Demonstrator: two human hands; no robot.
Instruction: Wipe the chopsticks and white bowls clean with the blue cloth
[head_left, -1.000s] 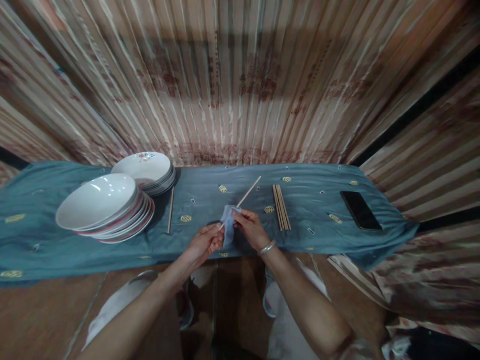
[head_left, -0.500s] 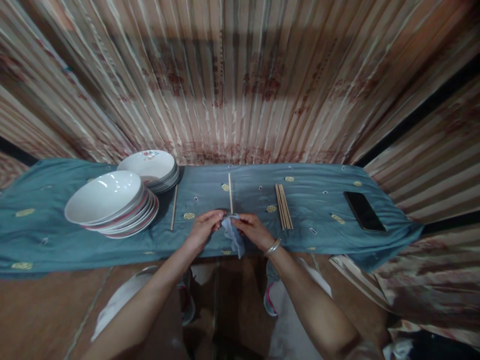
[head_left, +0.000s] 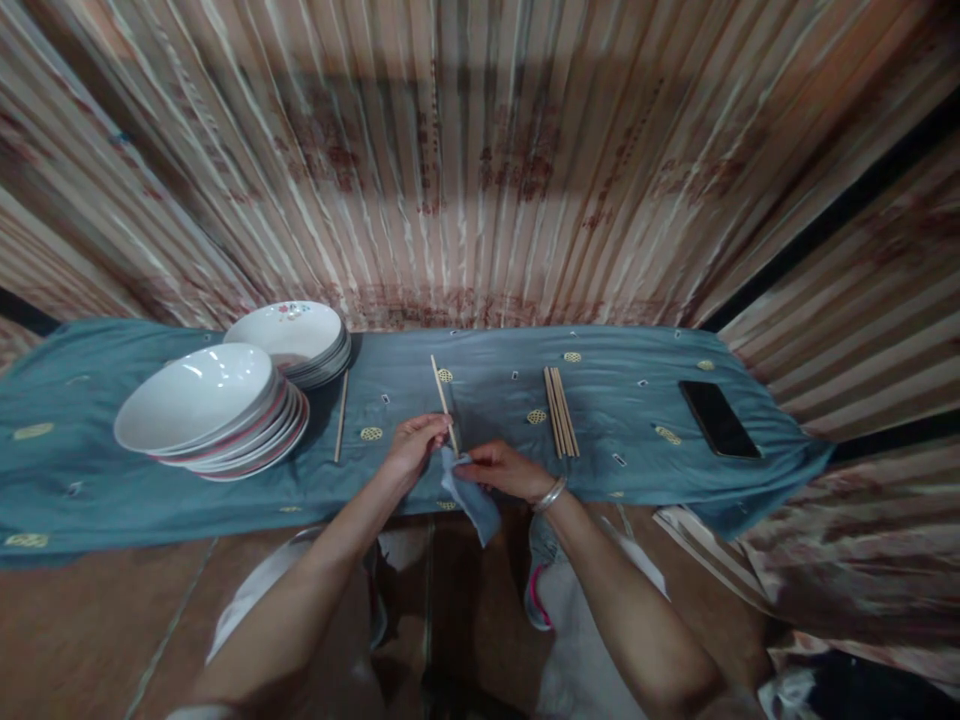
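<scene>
Between my hands a wooden chopstick (head_left: 441, 388) points up and away, tilted slightly to the left. My left hand (head_left: 414, 440) pinches it along its lower half. A small blue-grey cloth (head_left: 474, 500) wraps the chopstick's near end and hangs down past the table's front edge. My right hand (head_left: 510, 470), with a silver bracelet at the wrist, is closed on this cloth. Left of my hands lies a single chopstick (head_left: 341, 415) on the tablecloth. Several chopsticks (head_left: 561, 412) lie side by side to the right.
A tilted stack of white bowls (head_left: 196, 400) stands at the left, with a second stack of shallower bowls (head_left: 289, 335) behind it. A black phone (head_left: 718, 418) lies at the right. Pleated curtains (head_left: 480, 180) hang behind the table with its blue-green cloth (head_left: 405, 350).
The chopstick has tilted to the left, and my left hand now pinches it. My right hand has moved down with the cloth, which hangs lower. The view has shifted slightly.
</scene>
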